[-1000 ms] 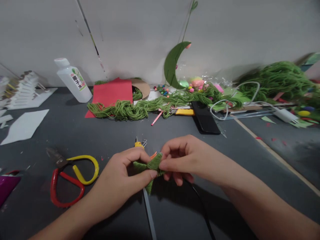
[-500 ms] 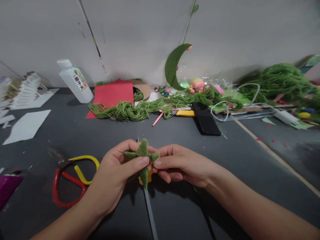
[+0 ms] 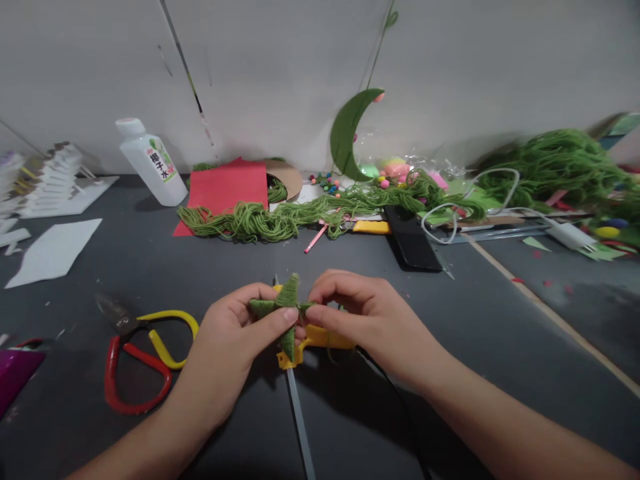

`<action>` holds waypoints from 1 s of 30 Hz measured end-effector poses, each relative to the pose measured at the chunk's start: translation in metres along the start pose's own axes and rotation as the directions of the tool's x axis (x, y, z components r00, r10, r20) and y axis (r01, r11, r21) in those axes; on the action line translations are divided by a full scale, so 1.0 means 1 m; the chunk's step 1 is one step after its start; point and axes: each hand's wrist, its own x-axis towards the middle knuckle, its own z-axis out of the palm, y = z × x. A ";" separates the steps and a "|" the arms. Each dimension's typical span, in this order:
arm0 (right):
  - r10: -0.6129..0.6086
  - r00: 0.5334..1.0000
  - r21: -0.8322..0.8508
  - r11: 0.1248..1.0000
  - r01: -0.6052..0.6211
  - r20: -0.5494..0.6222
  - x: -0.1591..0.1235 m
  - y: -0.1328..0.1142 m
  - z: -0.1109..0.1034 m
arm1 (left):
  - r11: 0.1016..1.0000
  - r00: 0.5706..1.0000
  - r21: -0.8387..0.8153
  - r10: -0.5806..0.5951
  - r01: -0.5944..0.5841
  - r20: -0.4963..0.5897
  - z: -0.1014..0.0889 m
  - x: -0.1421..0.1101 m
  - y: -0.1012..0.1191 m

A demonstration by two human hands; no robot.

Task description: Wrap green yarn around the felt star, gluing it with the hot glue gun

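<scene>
A star [image 3: 287, 291] wrapped in green yarn is pinched in my left hand [image 3: 239, 331], with the thumb over its middle. My right hand [image 3: 373, 319] has thumb and forefinger closed on the star's right-hand point, and the fingertips partly hide it. Beneath both hands lies a yellow hot glue gun [image 3: 327, 338], its nozzle pointing away from me and a long grey glue stick [image 3: 299, 420] running out of its back. A black cord trails from it under my right wrist.
To the left lie scissors [image 3: 157, 360] with red and yellow handles. Along the wall are a white bottle [image 3: 155, 167], red paper [image 3: 227, 185], green yarn [image 3: 260, 221], a black phone [image 3: 413, 239], a yellow cutter [image 3: 371, 227] and a charger [image 3: 573, 233]. A green crescent [image 3: 345, 137] hangs behind.
The star has been turned so its face shows and its points spread out. My right hand has shifted its grip to the right point, and more of the glue gun now shows.
</scene>
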 end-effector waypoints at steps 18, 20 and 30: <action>0.189 0.964 0.530 0.807 -0.261 0.187 0.000 0.009 0.003 | 0.978 0.980 -0.143 -0.133 0.154 0.148 0.000 0.001 0.006; 0.180 0.965 0.578 0.774 -0.258 0.191 0.001 0.010 0.006 | 0.982 0.990 -0.153 -0.095 0.111 0.109 0.000 0.001 0.006; 0.045 0.997 -0.137 0.989 -0.054 -0.069 -0.006 0.008 0.020 | 0.978 0.994 -0.210 -0.005 -0.017 -0.105 -0.002 0.009 0.004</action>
